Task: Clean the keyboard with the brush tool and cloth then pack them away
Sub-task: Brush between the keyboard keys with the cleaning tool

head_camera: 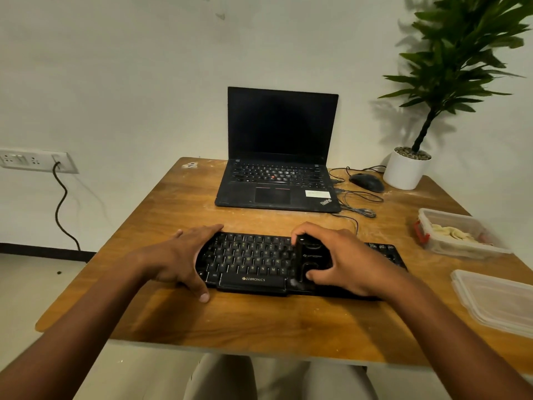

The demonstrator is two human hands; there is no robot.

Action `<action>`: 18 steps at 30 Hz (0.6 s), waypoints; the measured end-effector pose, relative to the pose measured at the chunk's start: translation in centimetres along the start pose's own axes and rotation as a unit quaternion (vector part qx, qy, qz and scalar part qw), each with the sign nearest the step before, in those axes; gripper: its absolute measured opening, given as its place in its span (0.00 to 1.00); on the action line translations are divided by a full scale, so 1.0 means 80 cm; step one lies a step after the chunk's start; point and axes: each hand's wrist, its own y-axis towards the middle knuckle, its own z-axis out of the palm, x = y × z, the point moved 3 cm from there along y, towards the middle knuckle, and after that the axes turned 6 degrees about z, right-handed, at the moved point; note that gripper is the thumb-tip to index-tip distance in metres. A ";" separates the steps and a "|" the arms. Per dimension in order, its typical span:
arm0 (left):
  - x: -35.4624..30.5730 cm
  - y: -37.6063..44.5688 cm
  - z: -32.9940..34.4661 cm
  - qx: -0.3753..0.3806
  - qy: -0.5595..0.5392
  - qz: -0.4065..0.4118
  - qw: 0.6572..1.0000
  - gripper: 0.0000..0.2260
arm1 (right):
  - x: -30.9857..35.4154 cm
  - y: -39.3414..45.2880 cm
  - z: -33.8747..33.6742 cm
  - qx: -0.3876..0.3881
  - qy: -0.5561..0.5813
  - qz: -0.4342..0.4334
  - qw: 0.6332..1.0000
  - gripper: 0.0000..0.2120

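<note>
A black keyboard (253, 261) lies across the near middle of the wooden table (259, 319). My left hand (187, 261) clasps its left end, thumb along the front edge. My right hand (340, 261) grips a black brush tool (310, 262) pressed flat on the keys right of centre, covering that part of the keyboard. A pale cloth (452, 233) lies inside a clear plastic box (461, 246) at the right edge.
An open black laptop (278, 171) stands behind the keyboard, with a mouse (367, 182) and loose cables to its right. A potted plant (406, 168) fills the far right corner. A clear box lid (496, 301) rests near the right front edge.
</note>
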 end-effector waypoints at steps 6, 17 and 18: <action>0.008 0.002 0.002 -0.001 -0.011 0.007 1.000 0.73 | 0.000 -0.003 -0.023 -0.019 -0.042 0.015 0.999 0.27; 0.005 0.003 0.002 -0.014 -0.004 0.001 1.000 0.68 | -0.008 -0.010 -0.011 -0.001 -0.016 0.023 1.000 0.28; 0.005 0.003 0.003 -0.012 -0.005 0.002 1.000 0.69 | -0.010 -0.012 -0.019 0.004 -0.042 0.034 0.999 0.28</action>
